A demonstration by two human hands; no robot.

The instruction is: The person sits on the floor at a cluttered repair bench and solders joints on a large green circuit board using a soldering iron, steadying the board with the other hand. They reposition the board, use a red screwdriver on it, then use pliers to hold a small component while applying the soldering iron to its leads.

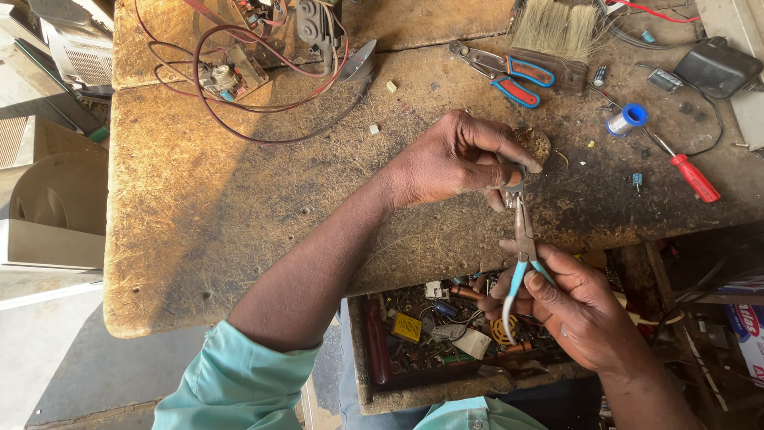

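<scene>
My left hand (455, 162) reaches over the worn wooden bench (207, 207) and pinches a small metal part (513, 191) between thumb and fingers. My right hand (571, 306) grips a pair of small pliers with light-blue handles (524, 253). The pliers point upward and their jaws close on the small part under my left fingers. A round brownish lump (535, 143) sits on the bench just behind my left fingertips.
Blue-and-red handled pliers (505, 73) and a brush (557, 32) lie at the back. A solder spool (629, 119) and red screwdriver (691, 175) lie to the right. Red wires with a circuit part (231, 76) are back left. An open drawer of small components (430, 330) is below.
</scene>
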